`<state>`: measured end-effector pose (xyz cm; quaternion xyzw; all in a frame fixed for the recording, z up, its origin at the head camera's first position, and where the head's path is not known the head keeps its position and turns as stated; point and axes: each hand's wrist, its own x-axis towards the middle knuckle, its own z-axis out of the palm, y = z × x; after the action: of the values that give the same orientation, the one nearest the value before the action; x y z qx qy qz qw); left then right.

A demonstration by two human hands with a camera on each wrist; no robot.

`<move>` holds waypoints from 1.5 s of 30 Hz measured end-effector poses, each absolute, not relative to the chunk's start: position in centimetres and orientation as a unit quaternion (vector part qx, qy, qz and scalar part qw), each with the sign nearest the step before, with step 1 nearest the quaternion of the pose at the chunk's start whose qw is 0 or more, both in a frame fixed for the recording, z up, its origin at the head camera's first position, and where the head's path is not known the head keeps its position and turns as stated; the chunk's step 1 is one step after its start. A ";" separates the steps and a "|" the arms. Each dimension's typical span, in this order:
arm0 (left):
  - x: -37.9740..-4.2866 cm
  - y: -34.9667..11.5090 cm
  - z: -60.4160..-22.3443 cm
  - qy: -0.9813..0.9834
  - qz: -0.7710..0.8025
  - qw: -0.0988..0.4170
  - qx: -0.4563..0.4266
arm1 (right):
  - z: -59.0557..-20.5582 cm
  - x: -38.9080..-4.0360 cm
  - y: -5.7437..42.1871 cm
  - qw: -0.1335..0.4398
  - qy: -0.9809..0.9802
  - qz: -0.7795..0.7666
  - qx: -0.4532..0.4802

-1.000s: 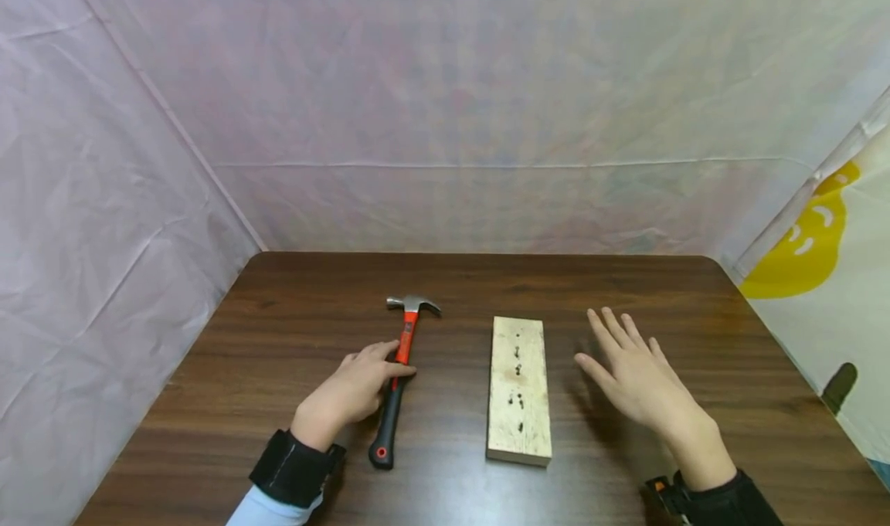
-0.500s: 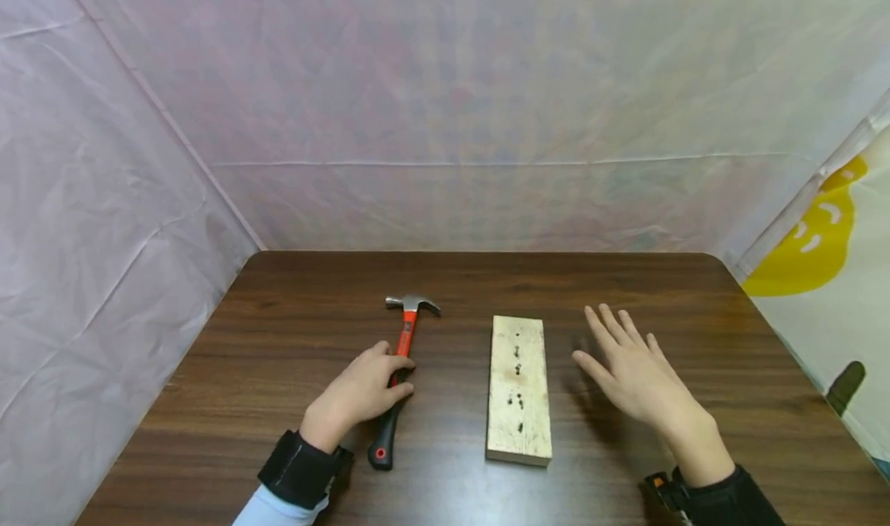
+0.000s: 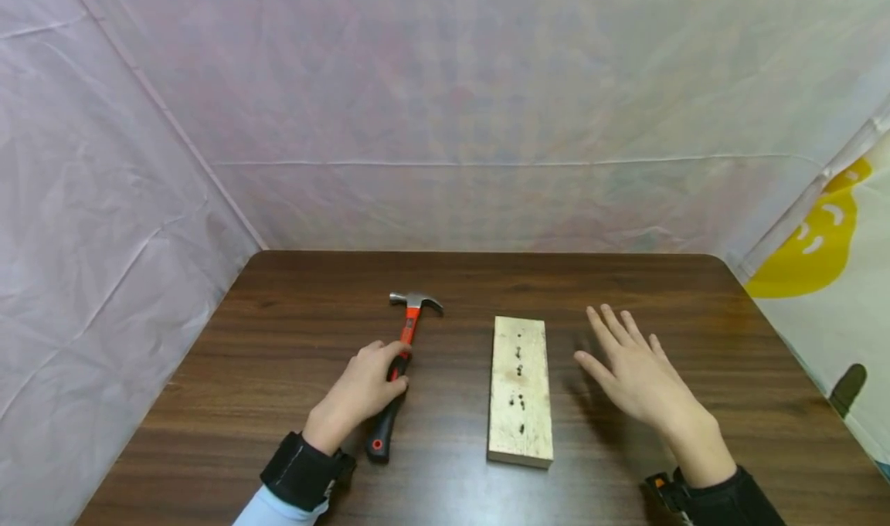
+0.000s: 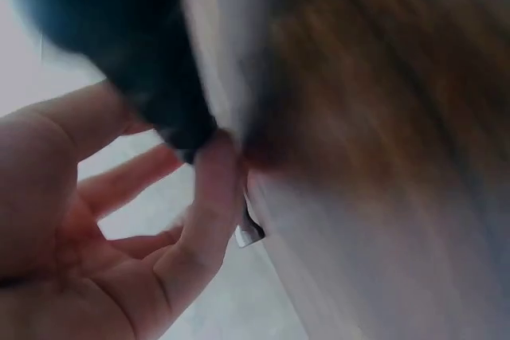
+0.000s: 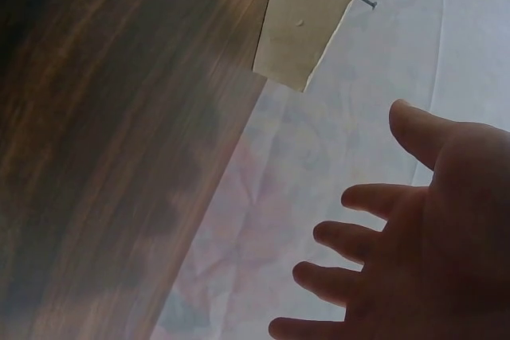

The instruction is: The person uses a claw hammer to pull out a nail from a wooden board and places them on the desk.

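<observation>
The left hand (image 3: 363, 383) reaches in from the near left, its thumb and fingers (image 3: 395, 349) curled round the handle of the hammer (image 3: 409, 325), whose head lies to the far side, left of the wooden block (image 3: 519, 398). The right hand (image 3: 647, 387) is held palm down to the right of the block, fingers straight and spread, gripping nothing. Nails (image 5: 366, 1) stick out of the block. Black bands (image 3: 300, 472) circle both wrists. The surface (image 3: 229, 379) is dark brown wood grain; pale, creased sheets (image 3: 445, 86) hang beyond it and along the left, and a yellow printed figure (image 3: 810, 256) shows at the right.
</observation>
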<state>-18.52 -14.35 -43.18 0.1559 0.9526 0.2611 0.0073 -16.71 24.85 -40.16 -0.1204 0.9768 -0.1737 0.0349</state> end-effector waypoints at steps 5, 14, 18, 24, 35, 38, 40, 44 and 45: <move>-18.5 -14.2 -43.1 0.952 0.269 -0.022 0.145 | -40.3 -16.7 24.9 0.039 0.976 -0.177 -0.121; -18.5 -13.6 -43.1 0.945 0.303 0.001 0.124 | -40.3 -16.9 25.1 0.043 0.975 -0.180 -0.120; -18.3 -13.4 -42.9 0.940 0.321 0.035 0.110 | -40.3 -16.9 25.1 0.043 0.975 -0.180 -0.120; -18.1 -13.4 -43.0 0.931 0.348 0.009 0.107 | -40.2 -16.9 25.1 0.041 0.976 -0.178 -0.122; -17.8 -13.4 -43.4 0.916 0.373 -0.066 0.133 | -40.3 -17.0 25.0 0.046 0.976 -0.178 -0.120; -17.8 -13.4 -43.4 0.913 0.378 -0.073 0.136 | -40.3 -17.0 24.9 0.046 0.976 -0.178 -0.120; -17.8 -13.3 -43.4 0.911 0.381 -0.075 0.137 | -40.3 -17.0 24.9 0.045 0.976 -0.176 -0.120; -17.9 -13.1 -43.0 0.907 0.389 -0.079 0.140 | -40.2 -17.0 24.9 0.042 0.976 -0.174 -0.121; -17.9 -13.1 -42.9 0.906 0.391 -0.079 0.142 | -40.2 -17.0 24.9 0.041 0.976 -0.173 -0.122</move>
<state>-17.89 -13.06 -42.89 0.1418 0.9061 0.3906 -0.0794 -17.05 24.91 -40.23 -0.1218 0.9764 -0.1734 0.0412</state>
